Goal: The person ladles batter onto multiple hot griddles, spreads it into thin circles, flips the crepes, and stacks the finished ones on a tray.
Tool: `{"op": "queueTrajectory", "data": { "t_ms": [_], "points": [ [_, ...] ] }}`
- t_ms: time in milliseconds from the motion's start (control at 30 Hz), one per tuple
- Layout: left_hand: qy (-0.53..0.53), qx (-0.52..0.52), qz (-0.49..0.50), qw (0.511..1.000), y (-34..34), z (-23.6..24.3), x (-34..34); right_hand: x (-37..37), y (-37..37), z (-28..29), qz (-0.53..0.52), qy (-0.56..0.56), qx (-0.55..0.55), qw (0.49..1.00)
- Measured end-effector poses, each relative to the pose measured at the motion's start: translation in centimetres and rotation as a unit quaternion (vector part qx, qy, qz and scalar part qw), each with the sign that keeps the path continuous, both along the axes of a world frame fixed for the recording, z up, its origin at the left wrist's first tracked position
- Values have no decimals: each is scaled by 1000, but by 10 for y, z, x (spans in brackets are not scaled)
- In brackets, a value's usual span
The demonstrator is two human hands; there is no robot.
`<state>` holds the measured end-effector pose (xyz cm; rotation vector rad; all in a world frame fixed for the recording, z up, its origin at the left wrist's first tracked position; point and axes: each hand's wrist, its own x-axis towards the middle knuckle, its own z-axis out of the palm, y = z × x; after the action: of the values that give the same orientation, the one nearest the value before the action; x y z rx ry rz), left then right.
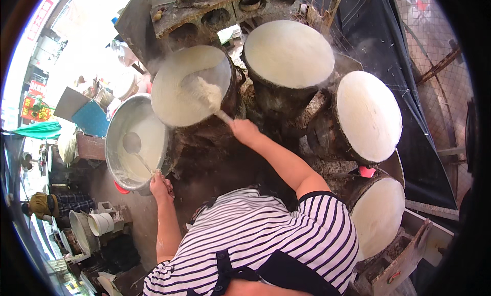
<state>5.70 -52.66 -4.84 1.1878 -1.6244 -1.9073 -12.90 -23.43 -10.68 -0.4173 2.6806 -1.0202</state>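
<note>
Head view: both hands busy, a tool in each. Left hand (161,186) is fingers-closed around the handle end of a metal ladle (132,142), just outside the near rim of a big metal basin (116,154). Ladle bowl sits inside the basin, at or just over the pale liquid (148,155); can't tell if it touches.

Right hand (245,130) is wrapped around the handle of a pale, clumpy-headed tool (209,94), arm reaching forward. Tool head is at the leftmost drum top (166,94), right of its middle; can't tell the head's material. Surface there is pale, with a greyer curved patch beside the head.

Three more round drums with pale tops arc to the right: one at upper middle (289,53), one at right (369,116), one at lower right (379,216). Leftmost drum stands just beside the basin.

Surroundings: holed block (215,17) behind the drums, black sheeting (371,53) on the right, blue panel (92,121) and white bucket (101,224) on the left.
</note>
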Motion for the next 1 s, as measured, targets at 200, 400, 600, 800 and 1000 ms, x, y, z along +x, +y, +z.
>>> {"op": "queueTrajectory", "data": {
  "t_ms": [200, 400, 600, 800, 1000],
  "points": [
    [-15, -1, 15, 1000, 1, 7, -10, -61, 3, -1, -30, 21, -35, 999],
    [-36, 10, 28, 999, -25, -15, 0, -74, 9, 14, -29, 65, 78, 994],
    [-64, 12, 36, 997, -43, -10, -6, -76, 31, 14, 103, 172, 95, 975],
    [-62, 25, 34, 997, -51, -10, -8, -188, 17, 16, 32, 130, 147, 980],
    [-84, 21, 74, 993, -42, -15, -14, -99, -10, 11, -133, 37, 61, 989]
  ]
}}
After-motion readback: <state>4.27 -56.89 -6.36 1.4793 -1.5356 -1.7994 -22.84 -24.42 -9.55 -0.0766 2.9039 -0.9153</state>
